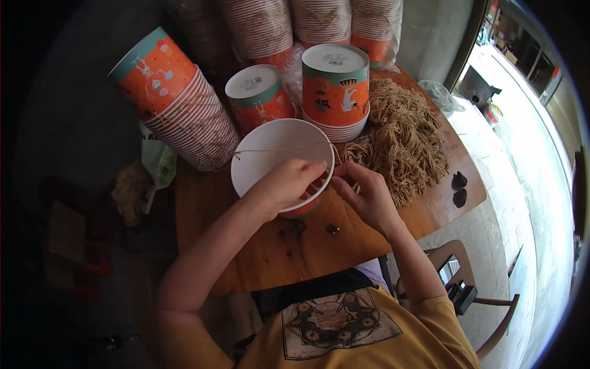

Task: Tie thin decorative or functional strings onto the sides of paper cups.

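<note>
Bare forearms (224, 243) angled inward, left hand (292, 182) curled, right hand (372, 195) just beside, fingers (358, 172) bent

From the wearer's head, through the left of two side-by-side fisheye cameras, we look forward and steeply down, so that the wearer's yellow shirt (381, 332) fills the lower middle and the near edge of the tabletop (246, 270) crosses below the centre of our view. We are close enough that the left hand (292, 178) and right hand (367, 194) lie about its middle, yet our view spreads past the tabletop's left edge and its rounded right corner to the bright floor (525, 215), with dark curved borders around us.
</note>
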`<state>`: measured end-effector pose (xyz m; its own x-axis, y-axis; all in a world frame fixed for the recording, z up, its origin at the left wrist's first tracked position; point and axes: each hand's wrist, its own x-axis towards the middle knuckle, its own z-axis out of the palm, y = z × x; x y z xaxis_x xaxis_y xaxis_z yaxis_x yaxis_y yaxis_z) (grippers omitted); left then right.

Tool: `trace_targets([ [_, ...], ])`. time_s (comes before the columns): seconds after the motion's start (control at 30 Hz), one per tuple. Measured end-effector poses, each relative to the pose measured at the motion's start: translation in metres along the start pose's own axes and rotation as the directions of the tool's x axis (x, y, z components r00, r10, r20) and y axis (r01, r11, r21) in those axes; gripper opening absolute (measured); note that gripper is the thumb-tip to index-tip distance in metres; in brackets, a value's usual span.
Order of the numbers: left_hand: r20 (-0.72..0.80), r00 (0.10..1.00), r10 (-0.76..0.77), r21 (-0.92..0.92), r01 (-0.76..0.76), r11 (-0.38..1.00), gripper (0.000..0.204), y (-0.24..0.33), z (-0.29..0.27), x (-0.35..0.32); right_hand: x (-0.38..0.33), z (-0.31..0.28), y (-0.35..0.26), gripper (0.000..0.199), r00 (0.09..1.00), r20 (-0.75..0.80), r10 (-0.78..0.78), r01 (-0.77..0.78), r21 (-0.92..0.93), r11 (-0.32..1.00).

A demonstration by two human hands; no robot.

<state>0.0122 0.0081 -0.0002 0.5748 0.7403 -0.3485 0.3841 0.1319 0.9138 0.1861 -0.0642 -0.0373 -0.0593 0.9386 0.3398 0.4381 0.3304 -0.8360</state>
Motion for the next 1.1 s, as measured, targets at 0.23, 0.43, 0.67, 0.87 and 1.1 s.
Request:
trace_targets([
  [0.23,0.015,0.992,-0.124,-0.413,0.119,0.903,0.022,0.015,0.016,0.009,0.002,-0.002,0.007,0.01,0.999,-0.021,-0.033,0.032,-0.046,0.998],
  [0.43,0.08,0.993,-0.083,-0.528,0.113,0.842,0.02,0.003,0.009,0.016,0.003,-0.003,0.006,0.011,0.999,-0.002,-0.034,0.034,-0.043,0.998],
  [0.67,0.062,0.992,-0.112,-0.592,0.127,0.796,0.021,0.005,0.008,0.015,0.005,-0.003,0.008,0.01,1.0,0.009,-0.01,0.01,-0.047,0.999],
  [0.87,0.033,0.976,-0.215,-0.532,0.199,0.823,0.016,0.01,0.017,0.017,0.006,-0.002,0.002,0.013,0.998,0.057,0.038,-0.035,-0.043,0.998],
  [1.1,0.05,0.963,-0.264,-0.462,0.257,0.849,0.014,0.01,0.014,0.02,0.005,0.003,0.001,0.012,0.997,0.044,0.061,-0.06,-0.024,0.998],
])
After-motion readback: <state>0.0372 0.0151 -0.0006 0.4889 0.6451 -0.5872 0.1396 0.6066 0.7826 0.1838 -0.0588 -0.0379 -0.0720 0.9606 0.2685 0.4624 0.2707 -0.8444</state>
